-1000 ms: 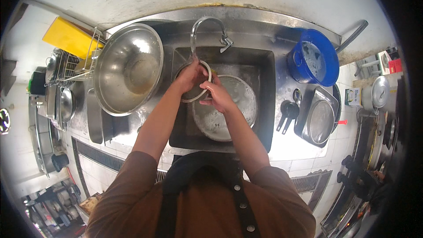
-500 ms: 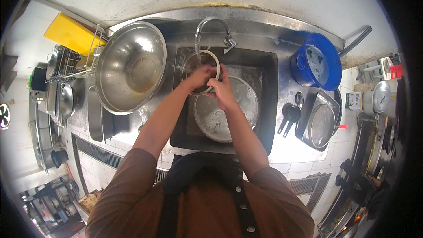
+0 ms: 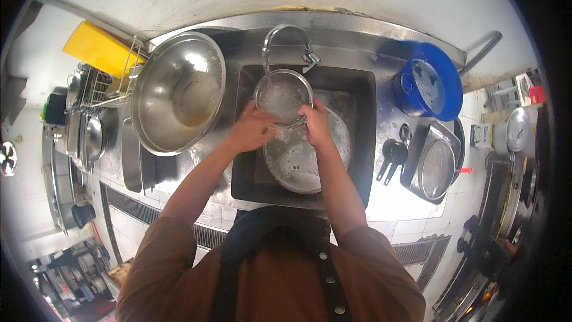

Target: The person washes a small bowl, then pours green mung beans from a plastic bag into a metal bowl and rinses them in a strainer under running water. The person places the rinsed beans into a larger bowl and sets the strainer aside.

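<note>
Under the running faucet (image 3: 287, 31), a round, shiny metal bowl (image 3: 285, 92) is tilted over the sink. My right hand (image 3: 316, 124) grips its right rim, thumb on the near edge. At the bowl's lower left is my left hand (image 3: 253, 128), its fingers spread and slightly blurred; whether they touch the bowl I cannot tell. Below both hands, a large round pan (image 3: 307, 170) with cloudy, foamy water lies in the dark sink basin (image 3: 244, 173).
A big steel bowl (image 3: 152, 92) leans on the left counter near a wire rack (image 3: 110, 100). To the right stand a blue bucket (image 3: 405, 98) of soapy water, black measuring scoops (image 3: 394, 154) and a rectangular tray (image 3: 411, 182) with a round sieve-like piece (image 3: 437, 169).
My left hand has come out of the bowl and moved left to its near side, fingers opening. The bowl has shifted slightly right, with my right hand still on its rim.
</note>
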